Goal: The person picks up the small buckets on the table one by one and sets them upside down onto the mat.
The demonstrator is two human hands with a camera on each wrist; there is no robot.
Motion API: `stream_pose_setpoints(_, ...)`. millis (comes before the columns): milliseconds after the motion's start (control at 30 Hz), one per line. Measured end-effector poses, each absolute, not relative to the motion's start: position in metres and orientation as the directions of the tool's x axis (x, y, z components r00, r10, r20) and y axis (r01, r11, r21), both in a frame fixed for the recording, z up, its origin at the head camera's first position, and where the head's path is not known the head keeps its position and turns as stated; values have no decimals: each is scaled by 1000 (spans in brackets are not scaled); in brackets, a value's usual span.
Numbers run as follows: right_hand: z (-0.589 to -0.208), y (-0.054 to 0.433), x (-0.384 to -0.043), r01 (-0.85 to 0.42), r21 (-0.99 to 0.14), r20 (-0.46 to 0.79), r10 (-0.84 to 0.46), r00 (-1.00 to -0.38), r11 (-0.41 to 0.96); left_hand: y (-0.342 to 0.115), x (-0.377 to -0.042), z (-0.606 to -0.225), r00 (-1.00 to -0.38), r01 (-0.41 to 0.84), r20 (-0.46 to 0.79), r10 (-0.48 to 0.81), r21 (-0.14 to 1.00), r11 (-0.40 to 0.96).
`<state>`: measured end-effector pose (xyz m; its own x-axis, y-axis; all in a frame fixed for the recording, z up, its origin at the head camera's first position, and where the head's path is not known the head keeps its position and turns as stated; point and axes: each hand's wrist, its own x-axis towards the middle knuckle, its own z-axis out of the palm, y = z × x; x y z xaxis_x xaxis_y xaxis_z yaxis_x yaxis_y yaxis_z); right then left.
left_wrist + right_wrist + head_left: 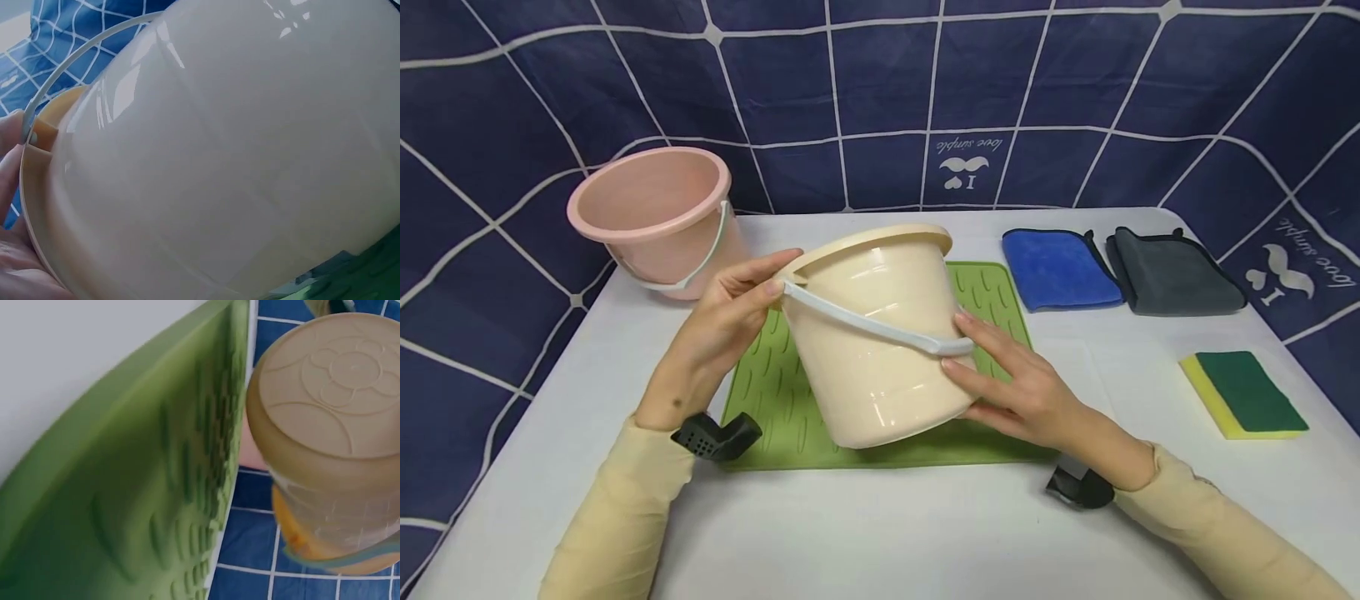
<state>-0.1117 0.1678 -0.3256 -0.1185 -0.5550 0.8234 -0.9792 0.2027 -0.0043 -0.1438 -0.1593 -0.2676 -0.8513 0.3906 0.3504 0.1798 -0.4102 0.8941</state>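
Navy gridded cloth (887,92) backs the white table (865,533): pink bucket (658,250) upper left; mid-frame, your left hand (726,321) pinches the rim (880,237) of a tilted cream bucket (865,379), your right hand (1030,387) seemingly grips its lower end; sponge (1247,394) far right.

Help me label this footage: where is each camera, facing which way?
Head: head-worn, facing forward and down at a cream round plastic bucket; left hand, right hand, beige sleeves show.
Left wrist: worn there, facing the bucket's side; left fingers show.
Right wrist: worn there, facing the bucket's base and a green ridged mat; right hand unseen.
Head and right wrist share bucket and mat.
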Motion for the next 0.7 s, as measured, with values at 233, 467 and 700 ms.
stream_pose_setpoints(233,-314,158,-102,-973,-207,865,-445,-231,103,-155,-149,-266,-908,55,212,362,915,-399)
stream_pose_setpoints(467,-305,159,-101,-890,-452,856,-307,-415,-59,-142,-154,-268,-912,85,255,322,885,-458)
stream_pose_setpoints(700,-293,171,-108,-653,-724,690,-236,-684,-224,-141,-144,-267,-846,308,450,287,851,-425)
